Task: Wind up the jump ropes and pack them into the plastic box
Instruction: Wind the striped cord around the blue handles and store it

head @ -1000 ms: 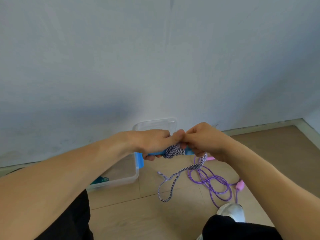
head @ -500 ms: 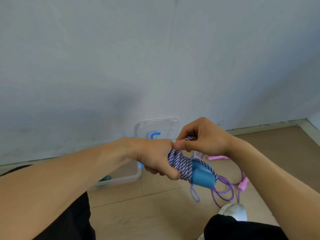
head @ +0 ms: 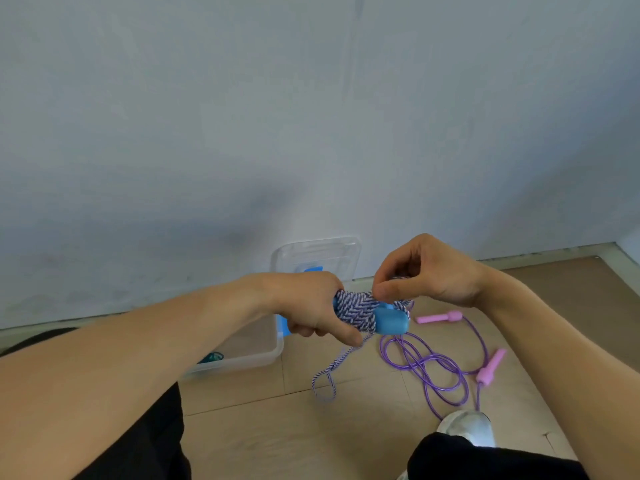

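Note:
My left hand (head: 308,306) grips the blue handles (head: 389,322) of a jump rope, and its blue-and-white braided cord (head: 356,311) is wound round them. Just above the bundle, my right hand (head: 426,271) pinches a strand of that cord. A loose tail of the cord (head: 327,375) hangs down to the floor. On the floor to the right lies a purple jump rope (head: 429,368) with pink handles (head: 440,318), uncoiled. The clear plastic box (head: 242,362) stands open on the floor behind my left arm, mostly hidden by it.
The box's clear lid (head: 317,254) leans against the wall behind my hands. Something teal (head: 211,357) lies inside the box. My white shoe (head: 465,427) and dark trouser legs are at the bottom. The floor is wooden, and a skirting board runs along the pale wall.
The hanging cord has grown shorter as more of it got wound round the blue handles. My right hand has lifted above the bundle, which now points towards me.

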`<state>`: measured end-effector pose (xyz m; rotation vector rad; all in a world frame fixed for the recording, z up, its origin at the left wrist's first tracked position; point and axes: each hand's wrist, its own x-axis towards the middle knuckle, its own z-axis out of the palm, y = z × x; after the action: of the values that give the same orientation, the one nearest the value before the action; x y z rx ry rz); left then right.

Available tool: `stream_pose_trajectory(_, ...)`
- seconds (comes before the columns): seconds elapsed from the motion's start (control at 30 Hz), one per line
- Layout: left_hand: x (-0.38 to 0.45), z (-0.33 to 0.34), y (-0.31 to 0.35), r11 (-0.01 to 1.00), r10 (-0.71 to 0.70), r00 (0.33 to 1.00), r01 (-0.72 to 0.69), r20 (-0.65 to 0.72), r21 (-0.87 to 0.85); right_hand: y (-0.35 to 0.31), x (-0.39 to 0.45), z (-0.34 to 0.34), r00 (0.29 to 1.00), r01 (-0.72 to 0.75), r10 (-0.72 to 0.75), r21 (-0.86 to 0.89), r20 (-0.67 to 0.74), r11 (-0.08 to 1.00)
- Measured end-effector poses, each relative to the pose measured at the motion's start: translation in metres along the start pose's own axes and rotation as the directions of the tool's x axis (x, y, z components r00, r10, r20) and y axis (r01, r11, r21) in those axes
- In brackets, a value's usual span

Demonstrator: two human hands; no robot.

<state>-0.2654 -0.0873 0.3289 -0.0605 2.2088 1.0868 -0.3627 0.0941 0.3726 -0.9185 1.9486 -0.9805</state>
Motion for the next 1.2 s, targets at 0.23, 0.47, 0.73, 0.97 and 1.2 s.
stream_pose_trajectory(0.23, 0.007, 0.018, 0.001, 0.973, 0.093, 0.995, -0.082, -0.04, 0.215, -0.004, 0.002, 0.01, 0.994, 0.032, -0.044, -0.117, -0.105, 0.993)
stream_pose_trajectory(0.47, 0.002, 0.014, 0.004, 0.887, 0.34, 0.933, -0.276, -0.117, 0.369, 0.017, 0.009, 0.008, 0.981, 0.009, 0.004, 0.064, -0.194, 0.998)
stream_pose_trajectory(0.73, -0.004, 0.019, -0.001, 0.926, 0.362, 0.894, -0.377, -0.263, -0.009, 0.032, 0.016, 0.0, 0.977, -0.069, 0.137, 0.37, -0.161, 0.926)
stream_pose_trajectory(0.97, -0.015, 0.002, 0.009, 0.676, 0.482, 0.836, -0.545, -0.262, -0.496, 0.037, 0.01, -0.006, 0.954, -0.088, -0.176, 0.79, 0.241, 0.607)
stream_pose_trajectory(1.2, -0.017, -0.001, 0.007, 0.61, 0.446, 0.857, -0.503, -0.26, -0.612, 0.043, 0.033, 0.021, 0.999, 0.034, -0.025, 0.549, -0.024, 0.835)
